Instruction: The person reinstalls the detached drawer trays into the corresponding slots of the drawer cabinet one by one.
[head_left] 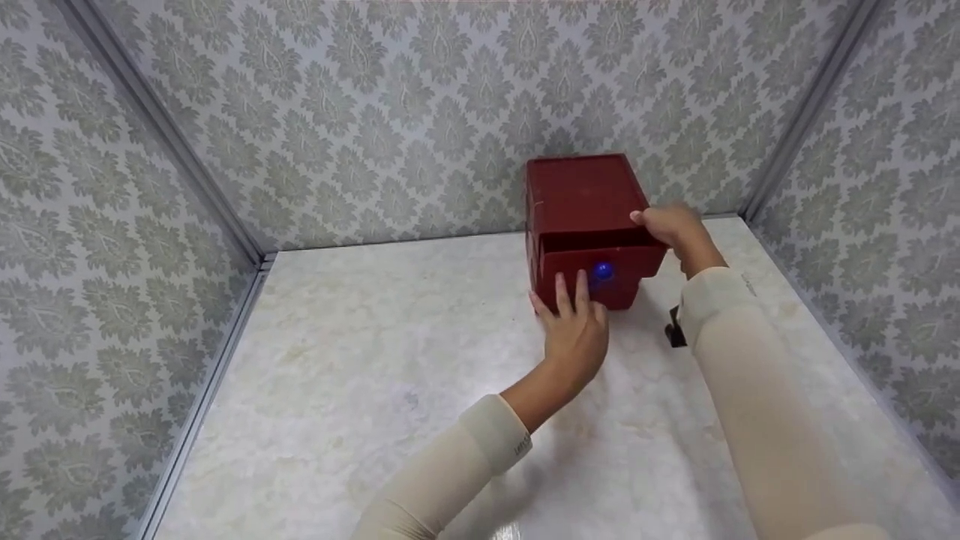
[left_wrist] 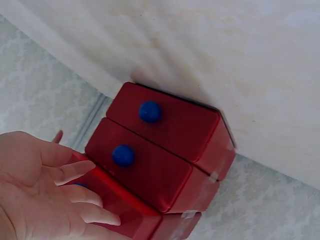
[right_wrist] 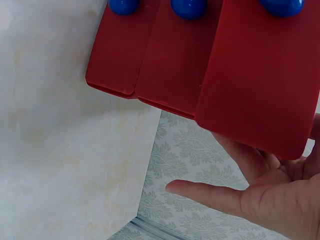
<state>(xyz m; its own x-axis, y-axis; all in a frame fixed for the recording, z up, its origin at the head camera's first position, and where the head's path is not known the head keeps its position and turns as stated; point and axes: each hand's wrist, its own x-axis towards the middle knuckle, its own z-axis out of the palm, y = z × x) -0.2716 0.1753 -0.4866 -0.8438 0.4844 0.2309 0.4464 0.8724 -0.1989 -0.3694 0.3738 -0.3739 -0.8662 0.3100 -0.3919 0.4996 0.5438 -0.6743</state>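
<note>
A red cabinet [head_left: 585, 191] with three stacked drawers and blue knobs stands against the back wall. Its top drawer [head_left: 562, 262] is partly pulled out, with a dark gap behind the front panel. My left hand [head_left: 576, 341] has its fingers spread and nearly straight on that front, left of the blue knob [head_left: 603, 271]. At the cabinet's upper right edge, my right hand [head_left: 675, 229] holds on, thumb over the top and other fingers along the side. In the right wrist view, one finger stretches away from the cabinet, and the drawer front hides others partly.
Beside the right sleeve lies a small black object [head_left: 676, 331], partly covered by the cuff. The pale marbled table [head_left: 360, 375] is bounded by patterned walls [head_left: 420, 112] at the back and both sides. The two lower drawers [left_wrist: 150, 155] sit flush with each other.
</note>
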